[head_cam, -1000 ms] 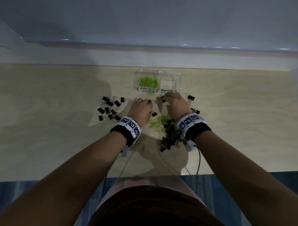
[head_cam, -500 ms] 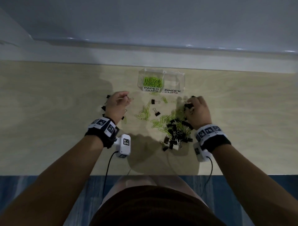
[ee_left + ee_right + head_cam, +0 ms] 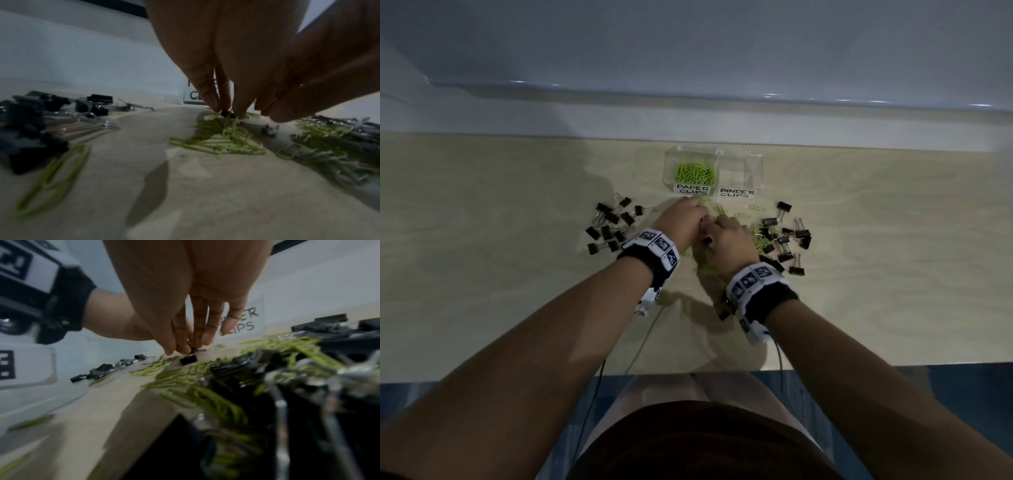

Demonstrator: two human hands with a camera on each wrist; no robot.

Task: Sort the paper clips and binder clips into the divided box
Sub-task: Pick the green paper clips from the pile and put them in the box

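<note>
Both hands have come together again in front of the divided box [image 3: 756, 164], after they were wide apart half a second ago, the left one over the left group of clips and the right one at the right pile. Now the left hand [image 3: 685, 221] and the right hand [image 3: 727, 238] touch each other just before the box, over the loose green paper clips [image 3: 222, 139] on the wooden table [image 3: 482, 274]. From the left wrist view, the fingers [image 3: 207, 91] of the left hand pinch a small black binder clip [image 3: 226, 112] just above the green heap. The right hand has its fingertips [image 3: 180, 344] pressed close together on something small and dark; what it is I cannot tell, because the picture is blurred. One black binder clip [image 3: 188, 360] lies on the table just below them. In the box, the compartment labelled PAPER CLIPS holds green paper clips [image 3: 693, 173], and the one labelled BINDER CLIPS shows nothing inside. Black binder clips lie in a group on the left [image 3: 611, 226] and in a bigger, mixed pile on the right [image 3: 787, 240].
</note>
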